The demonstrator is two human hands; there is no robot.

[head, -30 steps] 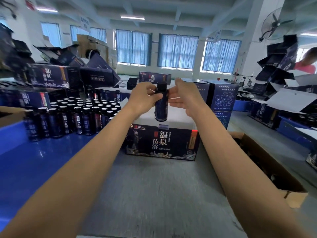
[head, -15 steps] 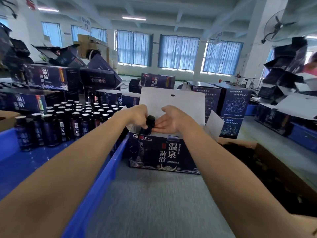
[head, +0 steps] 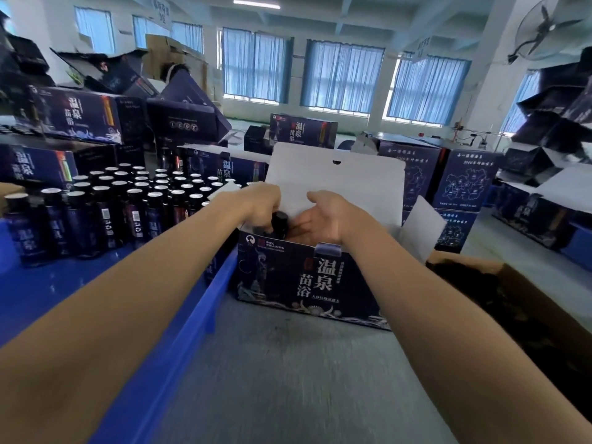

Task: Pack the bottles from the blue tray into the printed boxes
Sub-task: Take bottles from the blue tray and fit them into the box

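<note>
Well, the left hand [head: 259,203] grips a bottle [head: 279,221] half inside the open printed box [head: 304,280]; the right hand [head: 323,216] lies loose-fingered beside it. Packing looks barely begun, with dozens of bottles [head: 128,200] standing in the blue tray [head: 179,341] on the bench's left side.

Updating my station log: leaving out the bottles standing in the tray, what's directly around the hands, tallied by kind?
Open printed box: 1
Bottle, gripped by the left hand: 1
Blue tray: 1
Brown cardboard carton: 1
Total: 4
</note>
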